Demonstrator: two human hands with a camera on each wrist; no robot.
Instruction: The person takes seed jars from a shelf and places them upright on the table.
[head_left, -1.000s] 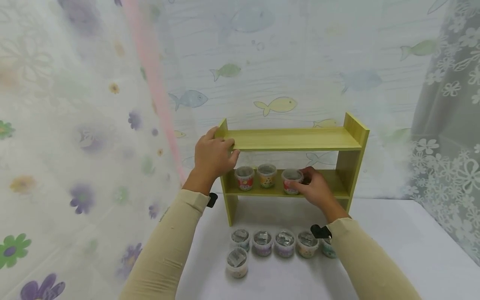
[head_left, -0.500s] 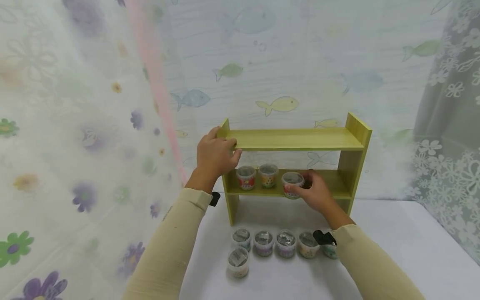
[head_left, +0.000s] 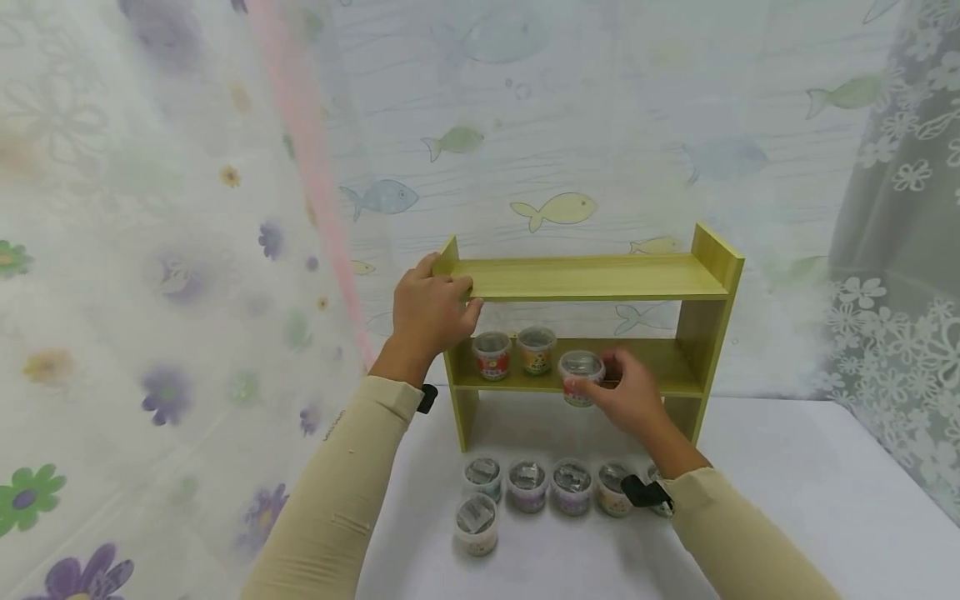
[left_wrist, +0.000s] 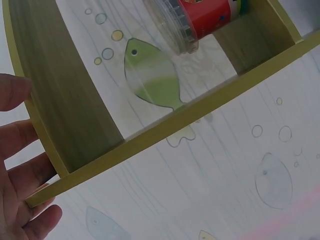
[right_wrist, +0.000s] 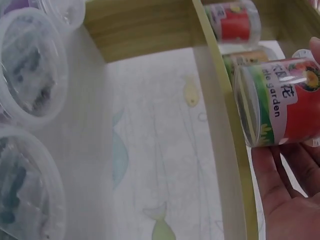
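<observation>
My left hand [head_left: 431, 304] grips the upper left corner of a yellow-green wooden shelf [head_left: 592, 279], fingers around the side panel in the left wrist view. Between the thumb and fingers of my right hand [head_left: 630, 390] is a clear plastic cup [head_left: 582, 364] with a red label. In the right wrist view this cup [right_wrist: 285, 105] shows flower pictures and the word "garden". It is at the front edge of the middle board, overlapping that edge in the head view. A red-labelled cup [head_left: 492, 357] and an orange-labelled cup [head_left: 536, 352] stand on that board to its left.
Several lidded cups stand in a row on the white tabletop in front of the shelf, including a purple-labelled cup [head_left: 527, 487]. One pale cup [head_left: 476, 525] stands nearer than the row, at left. A fish-print curtain [head_left: 555, 125] hangs behind.
My right hand has brought the red-labelled cup toward me and slightly down, from over the middle board to its front edge. The left hand keeps its hold on the shelf.
</observation>
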